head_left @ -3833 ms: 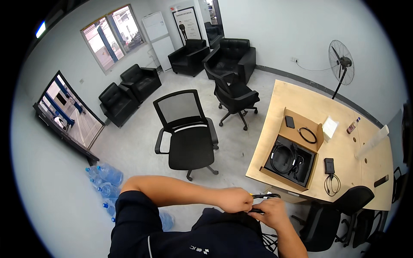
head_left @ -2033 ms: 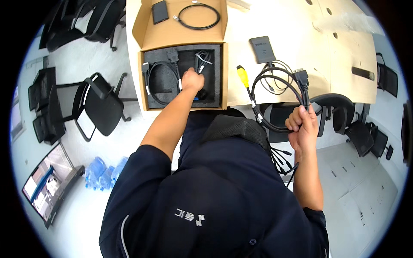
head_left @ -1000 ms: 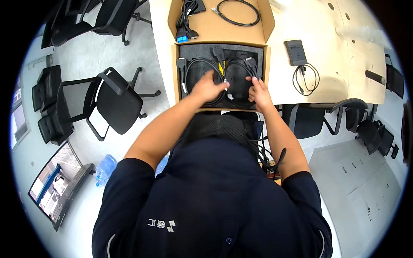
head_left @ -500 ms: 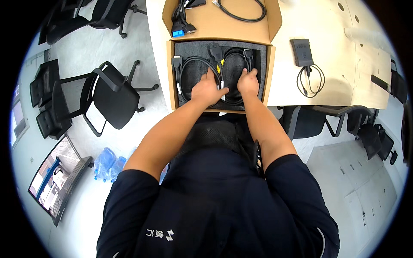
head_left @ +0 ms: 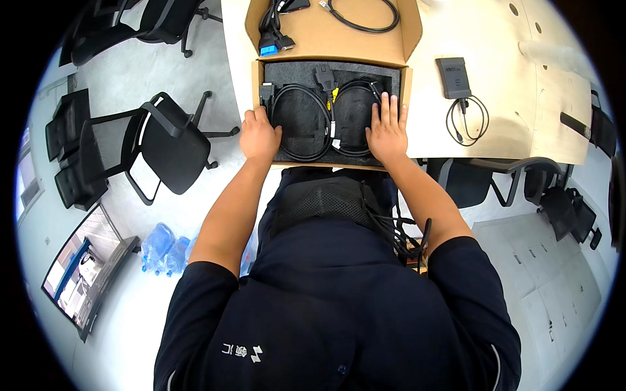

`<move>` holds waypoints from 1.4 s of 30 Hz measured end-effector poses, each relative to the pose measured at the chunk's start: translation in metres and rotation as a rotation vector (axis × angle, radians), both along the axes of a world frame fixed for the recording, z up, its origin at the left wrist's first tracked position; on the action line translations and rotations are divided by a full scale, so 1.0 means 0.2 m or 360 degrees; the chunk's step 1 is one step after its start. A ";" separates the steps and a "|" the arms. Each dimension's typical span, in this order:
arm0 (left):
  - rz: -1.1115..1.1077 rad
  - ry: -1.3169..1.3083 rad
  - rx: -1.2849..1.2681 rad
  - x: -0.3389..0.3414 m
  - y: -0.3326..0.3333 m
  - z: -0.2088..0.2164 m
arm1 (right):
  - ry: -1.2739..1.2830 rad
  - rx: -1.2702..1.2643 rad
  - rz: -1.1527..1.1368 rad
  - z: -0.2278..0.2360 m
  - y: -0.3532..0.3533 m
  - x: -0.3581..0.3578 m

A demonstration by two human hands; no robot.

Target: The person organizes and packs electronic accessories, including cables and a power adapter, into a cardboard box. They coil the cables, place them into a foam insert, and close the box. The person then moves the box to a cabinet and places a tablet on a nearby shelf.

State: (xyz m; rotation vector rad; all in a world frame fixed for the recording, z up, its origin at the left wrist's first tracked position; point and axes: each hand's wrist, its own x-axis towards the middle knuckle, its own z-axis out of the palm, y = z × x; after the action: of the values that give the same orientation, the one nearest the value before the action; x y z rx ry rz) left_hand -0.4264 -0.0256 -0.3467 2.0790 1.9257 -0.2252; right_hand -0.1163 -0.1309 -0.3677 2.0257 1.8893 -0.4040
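An open cardboard box (head_left: 405, 98) with a black foam insert (head_left: 365, 69) sits in front of me. Two coiled black cables lie side by side in the foam: a left coil (head_left: 301, 158) and a right coil (head_left: 349, 154). Between them is a black plug (head_left: 324, 78) with a yellow label below it. My left hand (head_left: 261, 137) is closed over the box's left wall, fingers bent, thumb inside near the left coil. My right hand (head_left: 389, 133) lies with fingers stretched across the right coil's outer side, by the right wall, hiding part of that cable.
The raised lid (head_left: 355, 42) holds a cable with a blue connector (head_left: 268, 50) and a looped black cable (head_left: 365, 29). Right on the wooden table (head_left: 502, 85) lies a dark grey device (head_left: 453, 78) with its coiled cable. Office chairs (head_left: 173, 143) stand around.
Both hands have moved outward from the coils, the left to the box's left wall and the right toward the right wall. The right fingers have straightened. The coils lie flatter.
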 end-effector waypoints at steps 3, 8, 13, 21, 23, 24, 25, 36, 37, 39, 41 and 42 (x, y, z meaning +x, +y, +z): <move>0.0018 0.0016 0.0004 -0.01 0.00 -0.04 | -0.0118 -0.0124 0.0109 -0.03 0.06 -0.03; 0.0008 0.0020 0.0050 -0.02 0.00 -0.04 | -0.0322 -0.0249 0.0232 -0.11 0.12 -0.05; 0.0072 -0.0176 0.0132 -0.05 0.01 -0.05 | 0.0191 -0.0012 0.0338 0.05 -0.01 -0.02; 0.0669 -0.1253 -0.0665 0.04 0.00 0.13 | 0.0553 -0.0434 0.0429 -0.06 -0.21 -0.08; 0.0661 -0.1410 -0.0671 0.12 0.00 0.13 | 0.0735 -0.0430 0.0470 -0.08 -0.20 -0.01; 0.0648 -0.1429 -0.0644 0.18 -0.03 0.13 | 0.0826 -0.0427 0.0489 -0.10 -0.19 0.02; 0.0642 -0.1444 -0.0615 0.24 -0.05 0.14 | 0.1438 -0.0371 -0.0223 -0.10 -0.17 0.03; -0.0321 -0.0453 -0.0233 0.61 -0.17 -0.05 | 0.1067 0.0231 -0.0730 0.05 -0.13 0.22; -0.0340 -0.0369 -0.0279 0.62 -0.17 -0.06 | 0.0977 0.0313 -0.0647 0.05 -0.12 0.20; -0.0377 -0.0201 -0.0371 0.66 -0.14 -0.09 | 0.0877 0.0378 -0.0534 0.06 -0.09 0.17; -0.0566 0.0015 -0.0337 0.69 -0.12 -0.09 | 0.0759 0.0366 -0.0360 0.05 -0.05 0.17; -0.0659 0.0124 -0.0320 0.71 -0.12 -0.09 | 0.0638 0.0351 -0.0256 0.02 -0.04 0.17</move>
State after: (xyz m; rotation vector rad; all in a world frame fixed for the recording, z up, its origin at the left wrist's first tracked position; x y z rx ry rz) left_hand -0.2846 -0.0489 -0.3644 2.3320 1.4204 -0.5706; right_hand -0.0828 -0.1382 -0.3638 2.3969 2.0795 -0.7183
